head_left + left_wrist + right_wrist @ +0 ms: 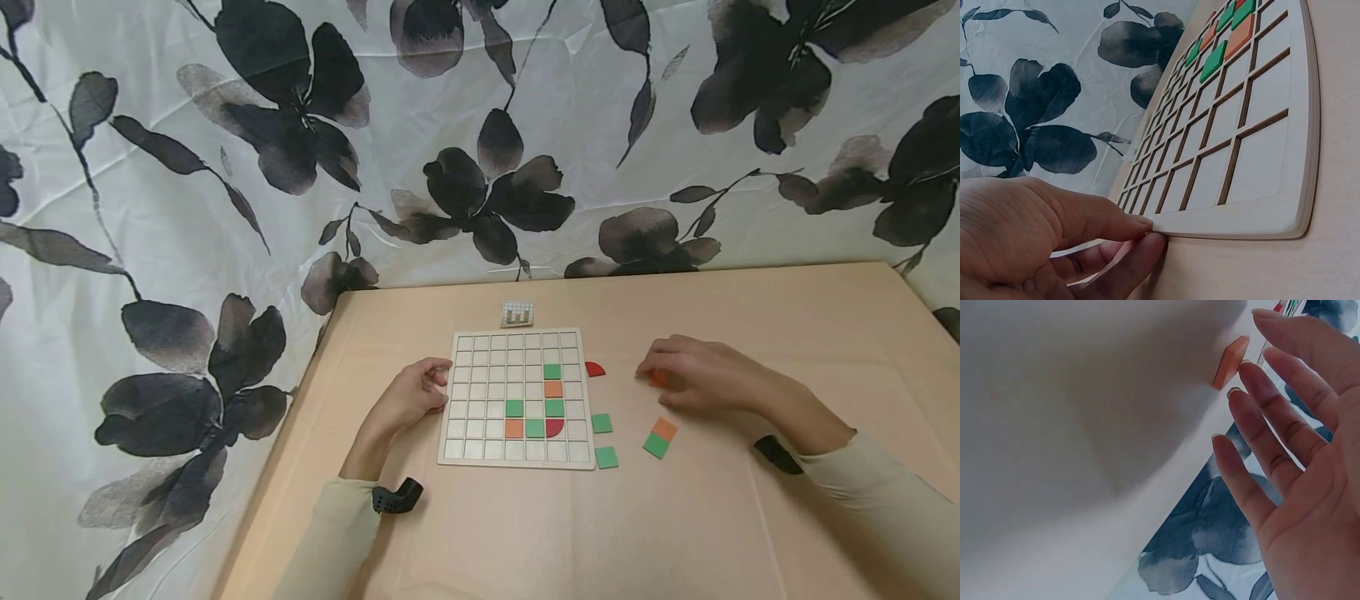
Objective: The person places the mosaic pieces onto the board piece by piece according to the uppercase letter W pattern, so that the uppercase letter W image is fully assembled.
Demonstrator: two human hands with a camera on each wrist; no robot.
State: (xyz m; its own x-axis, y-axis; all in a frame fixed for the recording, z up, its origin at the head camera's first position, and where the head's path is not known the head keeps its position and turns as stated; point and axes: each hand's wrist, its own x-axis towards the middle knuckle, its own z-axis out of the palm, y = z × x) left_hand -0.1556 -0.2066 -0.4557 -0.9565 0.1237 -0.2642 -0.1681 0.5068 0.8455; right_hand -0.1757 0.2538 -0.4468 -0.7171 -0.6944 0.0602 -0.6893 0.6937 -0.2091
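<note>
Floral cloth [435,108] behind table [510,542]. Left hand [407,397] pinches left edge of board [477,391]; tug could jolt seated tiles [554,408]. Right hand [697,375] spread by orange tile [1232,362], right of board; careless brush could skid it.

A pale gridded board [480,392] carrying seven green, orange and red pieces [552,372] lies flat towards the left edge of the tabletop [540,533], and an orange tile [1232,361], seemingly flat though partly hidden, sits apart beyond the board's right edge.

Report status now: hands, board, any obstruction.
Left hand at left edge of grid board, partly filled. Right hand at orange tile, no grip. Red piece between right hand and board.
</note>
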